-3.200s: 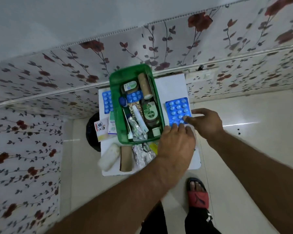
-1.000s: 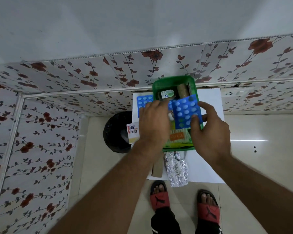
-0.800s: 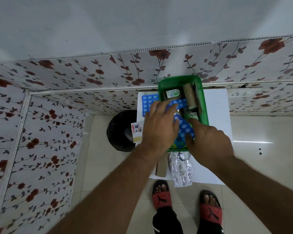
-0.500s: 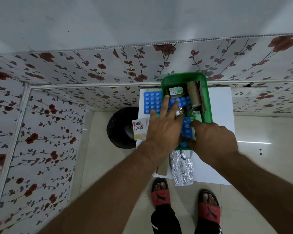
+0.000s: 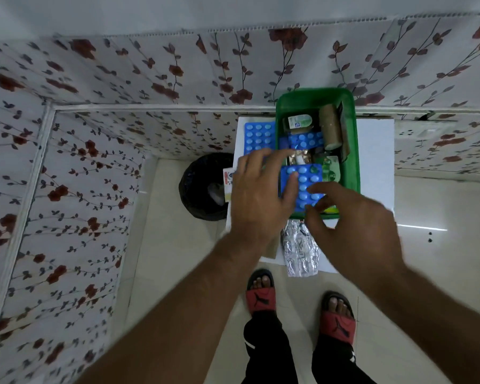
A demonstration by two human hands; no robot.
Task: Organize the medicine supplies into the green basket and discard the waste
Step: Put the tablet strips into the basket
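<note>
Floral wall panels back a small white desk (image 5: 376,151) bearing the green basket (image 5: 354,151). Left hand (image 5: 261,198) and right hand (image 5: 352,220), grips loose and empty, press a blue blister pack (image 5: 305,181) into it. Next, probably the second pack (image 5: 258,137) beside the basket.

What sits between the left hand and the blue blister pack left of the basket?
Nothing visible. The left hand is right beside the blue blister pack, which lies uncovered on the white table outside the green basket.
</note>
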